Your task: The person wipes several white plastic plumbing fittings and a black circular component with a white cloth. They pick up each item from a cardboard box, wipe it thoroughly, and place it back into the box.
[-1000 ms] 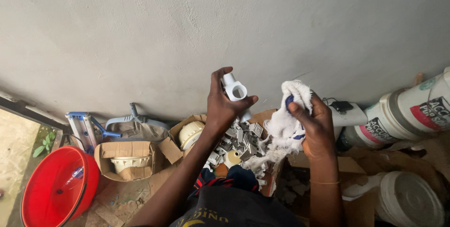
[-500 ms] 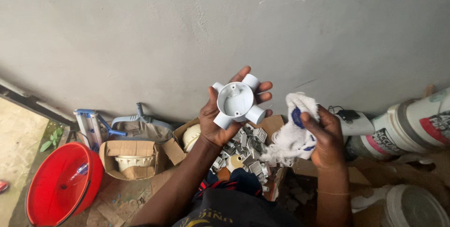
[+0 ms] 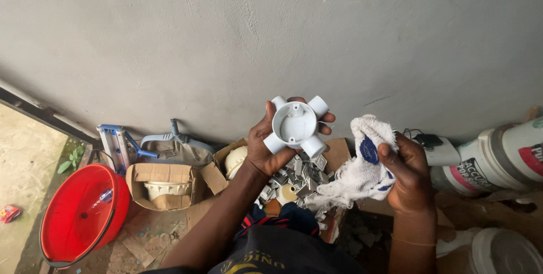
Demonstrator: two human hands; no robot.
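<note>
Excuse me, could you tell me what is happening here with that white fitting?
A person holds a round white four-way junction box up in the left hand, its open side facing the camera. The right hand grips a white cloth beside it, not touching the box. Below sits an open cardboard box of small fittings, and a red basin stands to the left.

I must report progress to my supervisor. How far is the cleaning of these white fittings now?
Done: cannot tell; no wiped pieces are set apart. In hand: the left hand holds a white four-way box, open side toward the camera, and it looks clean inside. The right hand grips a white cloth, apart from it. Left: probably the many small fittings in the carton below.
</note>
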